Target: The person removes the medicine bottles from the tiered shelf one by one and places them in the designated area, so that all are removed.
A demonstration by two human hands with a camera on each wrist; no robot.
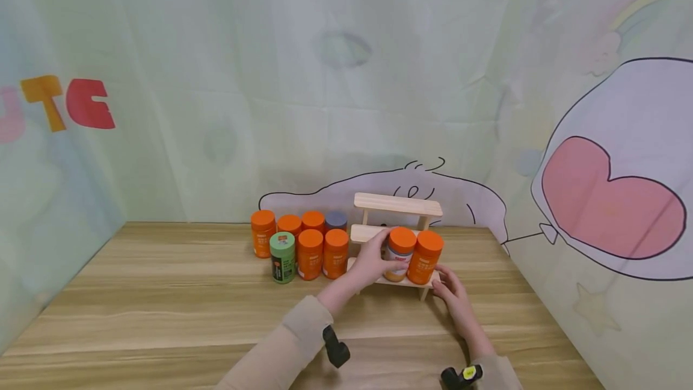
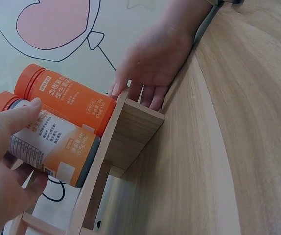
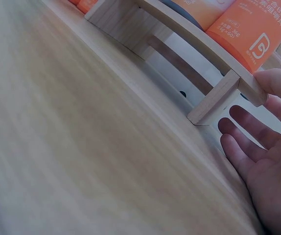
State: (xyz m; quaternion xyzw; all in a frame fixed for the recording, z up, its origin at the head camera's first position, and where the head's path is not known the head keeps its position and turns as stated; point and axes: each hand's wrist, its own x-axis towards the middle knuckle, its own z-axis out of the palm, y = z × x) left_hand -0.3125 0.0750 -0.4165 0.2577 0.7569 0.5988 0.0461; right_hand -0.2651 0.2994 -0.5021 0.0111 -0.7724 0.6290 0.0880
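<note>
My left hand (image 1: 373,262) grips a jar with an orange lid and a white-and-orange label (image 1: 399,254). This jar is at the lowest step of a small wooden tiered rack (image 1: 397,204); in the left wrist view its base is by the board. Just right of it, an orange jar (image 1: 425,257) stands on the same step, close against it. My right hand (image 1: 455,297) pinches the right end of that step between thumb and forefinger, while its other fingers hang loosely below, as the right wrist view shows.
Left of the rack stand several orange jars (image 1: 310,254), a green jar (image 1: 283,257) in front and a jar with a blue-grey lid (image 1: 336,221) behind. All are on a wood-grain table (image 1: 178,312). A printed cloth backdrop (image 1: 303,107) rises behind the table.
</note>
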